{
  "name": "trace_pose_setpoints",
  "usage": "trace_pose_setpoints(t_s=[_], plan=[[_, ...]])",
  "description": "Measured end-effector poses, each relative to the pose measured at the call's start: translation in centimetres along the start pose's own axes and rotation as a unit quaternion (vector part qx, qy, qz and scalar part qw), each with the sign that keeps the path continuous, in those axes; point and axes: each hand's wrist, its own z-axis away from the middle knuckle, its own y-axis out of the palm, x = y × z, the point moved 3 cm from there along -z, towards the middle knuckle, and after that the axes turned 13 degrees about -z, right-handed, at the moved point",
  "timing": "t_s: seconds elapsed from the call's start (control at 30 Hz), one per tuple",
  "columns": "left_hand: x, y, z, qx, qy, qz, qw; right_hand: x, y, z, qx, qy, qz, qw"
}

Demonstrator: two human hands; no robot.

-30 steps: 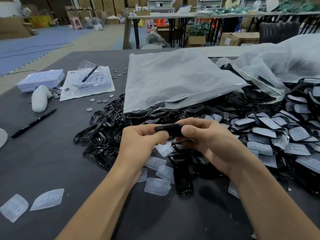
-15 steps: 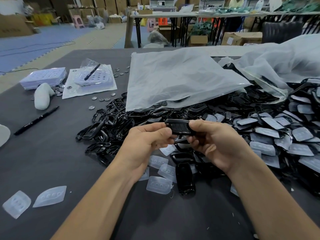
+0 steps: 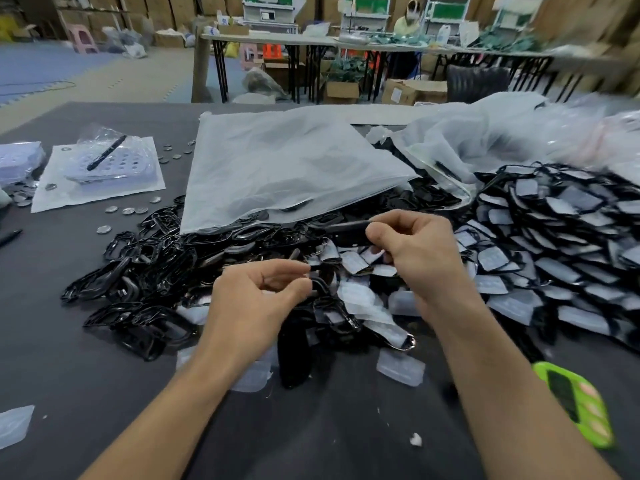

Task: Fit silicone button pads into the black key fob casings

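Across the dark desk (image 3: 69, 358) the hands have parted: the right hand (image 3: 415, 254) alone now pinches the black casing (image 3: 348, 232) in its fingers, raised beside the filled pile (image 3: 554, 244), so this fit looks finished. The left hand (image 3: 256, 292) has dropped among the loose pads (image 3: 400, 370), fingers curled narrow at a black piece (image 3: 320, 271); whether they grip it I cannot tell.

Black key fob casing (image 3: 346, 233) held level over heaped casings (image 3: 145, 268), translucent silicone button pads (image 3: 400, 368) loose beneath
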Motion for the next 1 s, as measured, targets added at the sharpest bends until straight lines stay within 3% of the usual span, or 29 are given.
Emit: trace_pose_setpoints(t_s=[0.07,0.13,0.23,0.33,0.47,0.63,0.77,0.9,1.0], plan=[[-0.6,0.9,0.6,-0.005,0.028,-0.073,0.997,1.5,-4.0,-0.5,-0.051,-0.104,0.135,0.984],[-1.2,1.5,1.0,-0.017,0.046,-0.136,0.989,3.1,-7.9,-1.1,-0.094,-0.177,0.27,0.942],[-1.8,2.4,0.7,-0.042,0.084,-0.221,0.971,3.4,-11.8,-1.8,-0.12,-0.199,0.43,0.872],[-2.7,3.8,0.1,-0.038,0.095,-0.266,0.959,1.5,-13.2,-1.6,-0.074,-0.182,0.503,0.842],[-3.0,5.3,-0.6,-0.026,0.115,-0.309,0.944,-0.7,-13.4,-0.8,-0.035,-0.147,0.525,0.838],[-1.9,4.5,-1.9,0.004,0.099,-0.374,0.922,-0.7,-11.1,-0.3,-0.055,-0.157,0.46,0.872],[-0.9,3.8,-2.2,0.048,0.116,-0.394,0.911,-0.5,-4.3,-0.6,0.047,-0.151,0.395,0.905],[0.0,1.9,-2.4,-0.006,0.072,-0.342,0.937,-1.5,2.3,-1.3,0.131,-0.091,0.376,0.913],[1.3,0.3,-2.3,0.013,0.07,-0.411,0.909,-2.3,5.7,-1.3,0.177,-0.057,0.381,0.906]])
